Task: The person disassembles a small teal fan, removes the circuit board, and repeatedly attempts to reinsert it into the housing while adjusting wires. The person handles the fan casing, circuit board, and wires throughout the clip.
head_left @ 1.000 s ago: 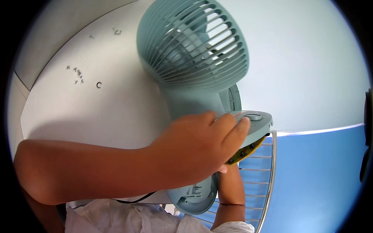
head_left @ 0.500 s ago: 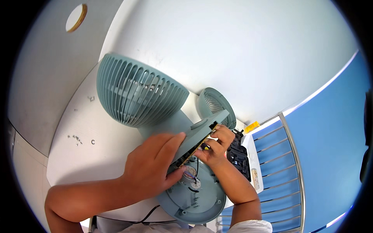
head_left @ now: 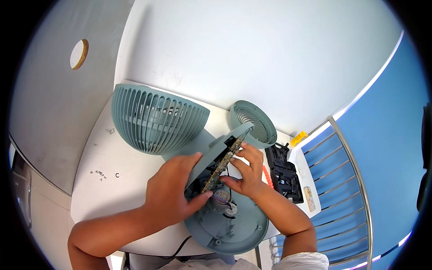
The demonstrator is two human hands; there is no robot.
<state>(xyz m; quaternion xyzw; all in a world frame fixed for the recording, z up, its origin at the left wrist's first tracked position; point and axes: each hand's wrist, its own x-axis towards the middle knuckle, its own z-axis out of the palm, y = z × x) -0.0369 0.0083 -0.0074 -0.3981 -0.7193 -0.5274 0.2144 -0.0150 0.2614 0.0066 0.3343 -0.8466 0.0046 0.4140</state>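
My left hand (head_left: 173, 191) is closed round the edge of a grey-green plastic fan base cover (head_left: 204, 157), which stands tilted on its side. A circuit board (head_left: 221, 167) leans out from the cover's inner face. Along the board's outer side, my right hand (head_left: 248, 171) pinches its edge between thumb and fingers. Below lies the round base shell (head_left: 243, 231), open side up, with a small motor (head_left: 221, 196) and thin wires running up toward the board. Behind my left hand rests the fan head (head_left: 157, 119) with its slatted cage, joined to a neck.
A round slatted grille (head_left: 254, 119) leans at the back. On the right are a black tool case (head_left: 285, 180), an orange stick (head_left: 267, 176) and a yellow item (head_left: 298, 138). Loose screws (head_left: 100, 174) and a C-shaped clip (head_left: 117, 175) lie left. A metal railing (head_left: 355, 180) borders the table.
The circuit board now stands further out from the cover, with more of its face showing. My right fingers have shifted along it. The whole view has tilted slightly.
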